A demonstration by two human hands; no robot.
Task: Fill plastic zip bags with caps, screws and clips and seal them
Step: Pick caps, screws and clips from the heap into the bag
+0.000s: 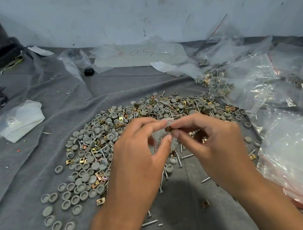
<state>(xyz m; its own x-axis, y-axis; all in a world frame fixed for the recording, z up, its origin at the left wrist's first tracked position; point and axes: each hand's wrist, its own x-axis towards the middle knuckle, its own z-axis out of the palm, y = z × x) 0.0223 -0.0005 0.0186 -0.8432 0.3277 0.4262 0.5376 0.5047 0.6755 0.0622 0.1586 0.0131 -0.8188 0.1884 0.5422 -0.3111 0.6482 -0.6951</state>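
A small clear zip bag sits at the centre of the frame, crumpled and mostly hidden, with a brownish bit showing at its top edge. Beneath it spreads a wide heap of round grey caps, thin silver screws and brassy square clips, the caps trailing off toward the lower left. Filled bags lie at upper right; a stack of empty red-striped bags fills the lower right.
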